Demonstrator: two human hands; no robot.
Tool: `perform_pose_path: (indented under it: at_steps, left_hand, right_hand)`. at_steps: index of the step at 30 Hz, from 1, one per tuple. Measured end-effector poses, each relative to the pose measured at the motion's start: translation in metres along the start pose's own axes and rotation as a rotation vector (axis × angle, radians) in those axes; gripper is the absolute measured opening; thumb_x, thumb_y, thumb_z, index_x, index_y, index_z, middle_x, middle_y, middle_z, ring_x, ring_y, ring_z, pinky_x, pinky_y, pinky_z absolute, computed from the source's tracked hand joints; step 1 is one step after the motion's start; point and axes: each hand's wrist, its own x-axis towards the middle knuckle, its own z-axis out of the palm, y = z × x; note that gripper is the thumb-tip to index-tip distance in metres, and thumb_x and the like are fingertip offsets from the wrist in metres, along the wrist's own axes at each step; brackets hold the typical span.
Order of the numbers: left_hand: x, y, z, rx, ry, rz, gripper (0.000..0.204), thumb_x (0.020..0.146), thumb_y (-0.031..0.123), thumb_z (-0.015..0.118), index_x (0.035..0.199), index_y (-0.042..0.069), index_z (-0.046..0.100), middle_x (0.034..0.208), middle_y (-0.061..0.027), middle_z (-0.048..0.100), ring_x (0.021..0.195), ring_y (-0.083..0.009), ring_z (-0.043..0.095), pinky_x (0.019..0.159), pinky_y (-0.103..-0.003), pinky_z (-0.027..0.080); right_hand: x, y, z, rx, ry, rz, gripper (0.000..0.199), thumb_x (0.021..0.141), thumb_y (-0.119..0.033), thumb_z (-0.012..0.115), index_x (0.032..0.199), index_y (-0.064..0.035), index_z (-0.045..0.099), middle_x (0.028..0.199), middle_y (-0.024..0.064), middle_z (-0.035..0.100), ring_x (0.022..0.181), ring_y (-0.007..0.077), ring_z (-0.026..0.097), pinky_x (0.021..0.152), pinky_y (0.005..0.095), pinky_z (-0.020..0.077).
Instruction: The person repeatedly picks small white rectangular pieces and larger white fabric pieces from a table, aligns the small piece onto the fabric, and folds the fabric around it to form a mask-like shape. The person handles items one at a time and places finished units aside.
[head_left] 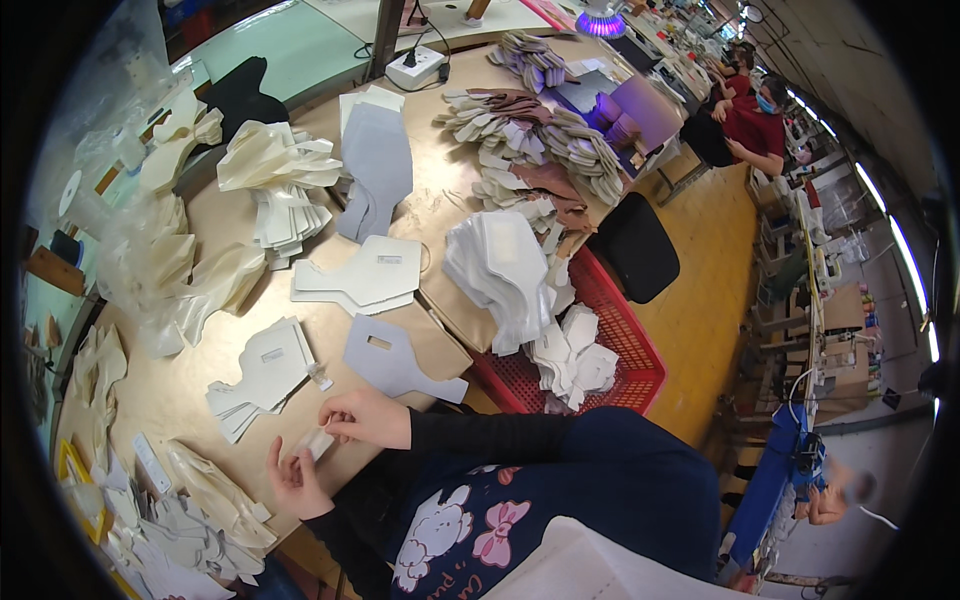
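One small whitish flat piece, right hand pinching it, left hand probably steadying its end, left grip unclear.

The person wears a dark navy top and black sleeves that end at the wrists of the left hand and right hand. Toward six o'clock, the top bears a white cartoon animal, a pink bow at its three o'clock and reddish lettering at its five.
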Motion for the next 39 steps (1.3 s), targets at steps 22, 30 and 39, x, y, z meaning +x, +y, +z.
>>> perform_pose_path:
  at_steps: [22,30,39]
  left_hand:
    - [-0.023,-0.02,-0.033,1.379,-0.33,0.676,0.062,0.096,0.037,0.056,0.153,0.016,0.043,0.16,-0.002,0.039,0.149,-0.0287,0.033,0.119,-0.066,0.004]
    - [-0.013,-0.005,-0.052,1.284,-0.478,0.725,0.069,0.089,0.048,0.064,0.15,0.022,0.047,0.155,0.0042,0.046,0.143,-0.0231,0.041,0.117,-0.068,0.009]
    - [-0.014,0.004,-0.053,1.265,-0.478,0.775,0.064,0.092,0.05,0.062,0.15,0.029,0.046,0.158,0.0085,0.041,0.145,-0.0192,0.038,0.119,-0.064,0.015]
  right_hand:
    - [-0.017,0.039,0.021,-0.98,-0.087,-0.582,0.068,0.092,-0.045,0.061,0.15,-0.0136,0.044,0.158,0.003,0.039,0.15,0.0264,0.028,0.123,0.0568,0.0133]
    - [-0.014,0.026,-0.01,-1.196,-0.292,-0.589,0.064,0.089,-0.044,0.065,0.145,-0.0157,0.051,0.149,0.0001,0.048,0.144,0.0234,0.038,0.12,0.0586,0.0205]
    - [-0.024,0.004,-0.004,-1.219,-0.34,-0.531,0.067,0.092,-0.051,0.061,0.152,-0.0269,0.043,0.158,-0.0057,0.041,0.148,0.0218,0.033,0.122,0.06,0.0091]
